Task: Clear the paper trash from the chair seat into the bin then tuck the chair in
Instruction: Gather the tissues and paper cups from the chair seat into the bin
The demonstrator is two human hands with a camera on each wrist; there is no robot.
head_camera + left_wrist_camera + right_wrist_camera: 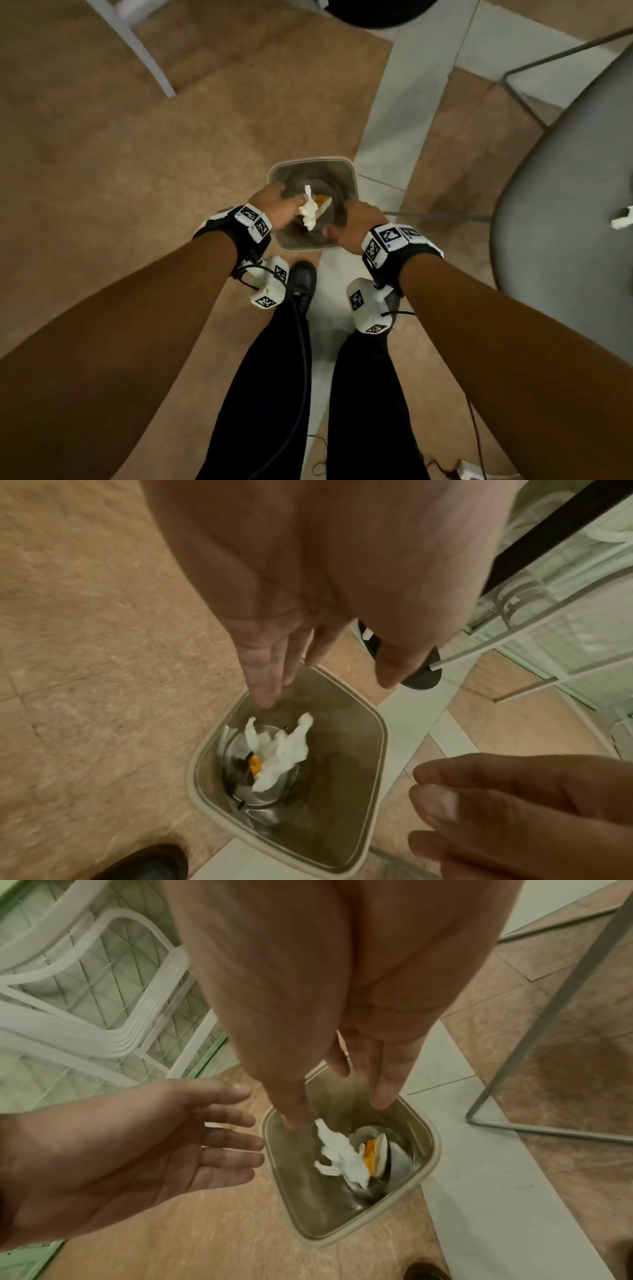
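Note:
A beige square bin (353,181) stands on the floor in front of my feet. Crumpled white paper (308,209) drops free inside it, above an orange-and-white scrap (371,1152) and a shiny bottom. My left hand (284,202) hovers over the bin's left rim with straight fingers and holds nothing. My right hand (342,219) hangs over the right rim, fingers loose and empty. In the left wrist view the paper (281,748) lies below the left hand (325,693). The grey chair seat (565,205) sits to the right, with a small white scrap (621,217) on it.
The chair's thin metal leg frame (548,1015) stands right of the bin. Stacked white plastic chairs (85,988) are to the left. A round black object (376,10) lies ahead. My black shoe (303,277) is just behind the bin; cables (472,428) trail on the floor.

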